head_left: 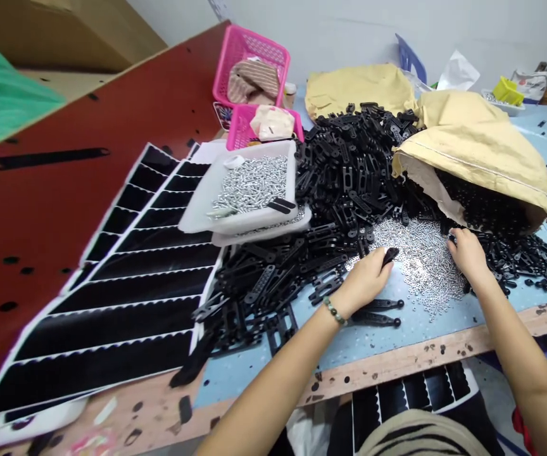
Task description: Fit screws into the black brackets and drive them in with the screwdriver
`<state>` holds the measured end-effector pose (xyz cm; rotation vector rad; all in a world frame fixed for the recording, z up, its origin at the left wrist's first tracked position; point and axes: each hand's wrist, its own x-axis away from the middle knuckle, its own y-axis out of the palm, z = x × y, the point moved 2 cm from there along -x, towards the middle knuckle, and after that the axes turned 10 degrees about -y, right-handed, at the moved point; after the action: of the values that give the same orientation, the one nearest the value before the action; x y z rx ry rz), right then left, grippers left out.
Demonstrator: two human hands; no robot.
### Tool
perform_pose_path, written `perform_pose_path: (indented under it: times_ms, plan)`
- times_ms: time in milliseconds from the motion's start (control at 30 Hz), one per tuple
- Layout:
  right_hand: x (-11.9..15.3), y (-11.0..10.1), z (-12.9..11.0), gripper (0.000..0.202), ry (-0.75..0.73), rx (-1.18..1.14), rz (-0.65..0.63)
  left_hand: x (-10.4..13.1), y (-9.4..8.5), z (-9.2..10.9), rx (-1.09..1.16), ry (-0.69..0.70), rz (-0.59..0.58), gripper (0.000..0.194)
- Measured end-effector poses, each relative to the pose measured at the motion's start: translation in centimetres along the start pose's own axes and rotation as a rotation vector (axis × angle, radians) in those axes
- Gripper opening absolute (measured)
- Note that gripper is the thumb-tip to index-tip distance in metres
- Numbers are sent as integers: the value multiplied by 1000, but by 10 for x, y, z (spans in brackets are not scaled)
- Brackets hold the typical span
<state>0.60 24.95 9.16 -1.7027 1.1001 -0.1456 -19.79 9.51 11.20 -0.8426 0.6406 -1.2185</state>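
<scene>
Black plastic shows in the left hand (366,278), right of centre, its fingers pinching a slim black piece (390,256). Farther right in the frame, the right hand (466,253) has fingers curled beside a heap of small black parts (532,259); whether it pinches one, I cannot tell. Loose silver pins (432,259) spread between the hands. Below them, a bare stretch of blue worktop (420,327) gives open room down to its speckled wooden front edge (411,361). Two ball-ended pieces (373,318) lie just beside the left wrist, and longer black links (349,164) crowd its other side, piled up through the middle of the frame. A yellow sack (487,152) gapes at right. Toward the left are a white tub (242,218) of pins, black sheets (126,323) and a red board (64,209); pink baskets (223,69) stand at upper centre, before a pale wall (349,38).
</scene>
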Motion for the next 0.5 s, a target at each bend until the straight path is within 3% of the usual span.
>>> perform_pose_path:
  times_ms: [67, 133, 300, 400, 500]
  plan:
    - [-3, -4, 12, 17, -7, 18, -40, 4, 2, 1, 73, -17, -2, 10]
    - [-3, -2, 4, 20, -16, -145, -33, 9, 4, 3, 174, -31, 0, 10]
    - [13, 15, -64, 26, 20, -942, -87, 22, 11, 7, 525, -176, -145, 14]
    - [18, 22, -89, 19, -45, -944, -106, 28, 11, 8, 587, -235, -145, 15]
    - [19, 18, -97, 17, -209, -808, -61, 32, 5, 9, 493, -144, -71, 18]
